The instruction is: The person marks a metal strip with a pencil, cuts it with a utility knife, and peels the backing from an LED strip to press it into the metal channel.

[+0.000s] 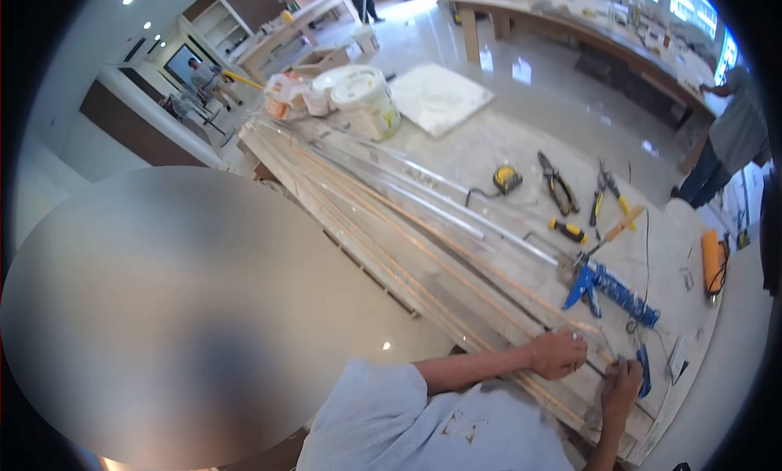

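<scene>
At lower right of the frame, the left hand (558, 353) presses curled fingers on a long clear strip (456, 251) lying across the desk (521, 145); the right hand (623, 383) grips a blue tool (643, 372)

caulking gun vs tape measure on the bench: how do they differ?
The caulking gun is blue and long, lying near the hands at the strips' near end; the tape measure is yellow and black, small and compact, farther up the bench. The gun lies at a slant with its handle sticking out; the tape measure sits as a squat block. Both rest untouched on the bench.
</scene>
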A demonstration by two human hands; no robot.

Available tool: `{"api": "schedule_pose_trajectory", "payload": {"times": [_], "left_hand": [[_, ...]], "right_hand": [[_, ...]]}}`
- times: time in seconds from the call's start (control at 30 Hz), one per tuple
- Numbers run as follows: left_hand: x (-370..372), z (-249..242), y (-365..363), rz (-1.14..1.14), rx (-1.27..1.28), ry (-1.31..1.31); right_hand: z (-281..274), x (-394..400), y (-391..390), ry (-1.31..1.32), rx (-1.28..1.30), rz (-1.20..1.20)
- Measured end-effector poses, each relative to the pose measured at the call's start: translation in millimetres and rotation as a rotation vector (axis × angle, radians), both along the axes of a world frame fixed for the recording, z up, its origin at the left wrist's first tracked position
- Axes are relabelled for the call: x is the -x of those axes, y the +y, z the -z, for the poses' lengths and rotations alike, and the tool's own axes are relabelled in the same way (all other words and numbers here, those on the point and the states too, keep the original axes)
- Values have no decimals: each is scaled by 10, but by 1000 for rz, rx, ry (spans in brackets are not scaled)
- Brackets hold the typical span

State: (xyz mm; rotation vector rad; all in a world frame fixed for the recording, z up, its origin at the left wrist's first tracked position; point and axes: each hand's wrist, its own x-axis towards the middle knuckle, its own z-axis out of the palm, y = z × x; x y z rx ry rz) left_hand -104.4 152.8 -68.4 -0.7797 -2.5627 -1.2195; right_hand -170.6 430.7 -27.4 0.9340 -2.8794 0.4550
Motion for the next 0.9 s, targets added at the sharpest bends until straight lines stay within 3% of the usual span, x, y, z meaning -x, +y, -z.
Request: {"api": "schedule_pose_trajectory", "payload": {"times": [0.17,0.27,0.37,0.43,0.53,0.6,0.63,0.67,0.7,0.73,0.77,0.8,0.83,0.87,0.9], "left_hand": [[-6,-58,-70,28,31,21],[-41,-67,-66,-1,-109,58],[-26,-41,-78,-5,-183,-12],[-22,-33,-100,-4,-215,-13],[5,-15,-93,40,-308,-75],[21,53,-101,1,-318,-74],[32,136,-117,-12,-345,-60],[28,260,-77,16,-385,-73],[57,439,-101,25,-325,-121],[3,394,-121,-75,-236,31],[43,412,-178,-13,-222,-17],[51,487,-152,-24,-350,62],[31,206,-237,21,-376,0],[78,192,-252,65,-381,20],[89,65,-263,71,-374,94]], "right_hand": [[-13,-262,-50,147,169,146],[138,-342,65,135,315,230],[-11,-445,17,-51,238,338],[-233,-678,-250,240,422,451],[29,-705,-16,266,276,375],[-34,-603,-89,-403,146,719],[399,-583,38,-177,36,736],[1160,-574,353,645,-92,324],[1159,-593,174,835,-70,252],[786,-676,-153,794,-65,303],[380,-828,-415,13,414,534],[-163,-970,-678,-79,786,368],[-439,-1015,-847,-76,891,349],[-727,-1121,-1038,-250,1208,291],[-853,-1200,-1004,-364,1279,242]]}}
